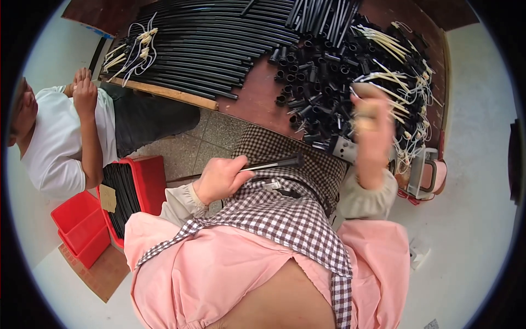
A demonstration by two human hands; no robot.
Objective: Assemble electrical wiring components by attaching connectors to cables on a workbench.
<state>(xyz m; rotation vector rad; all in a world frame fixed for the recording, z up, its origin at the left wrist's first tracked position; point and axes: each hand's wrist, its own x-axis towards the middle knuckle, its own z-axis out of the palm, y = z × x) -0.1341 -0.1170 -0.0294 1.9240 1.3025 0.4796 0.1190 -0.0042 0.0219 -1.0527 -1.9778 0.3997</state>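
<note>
My left hand (220, 176) is closed around a slim black tube (282, 161) in front of my lap. A thin shiny rod or edge runs along the tube, and its right end is thicker. My right hand (375, 131) is raised over the right side of the table, smeared by motion. Its fingers are too blurred to show whether they hold anything. Beneath and beside it lies a heap of short black tubular fittings (323, 71). White cables with cream sticks or connectors (402, 79) are spread along the heap's right side.
Long black tubes (192, 52) cover the table's left part, behind a wooden edge strip (164, 93). A grey metal block with holes (345, 149) sits at the front edge, near a small framed device (430, 174). At left, a person (60, 131) sits beside red bins (148, 181).
</note>
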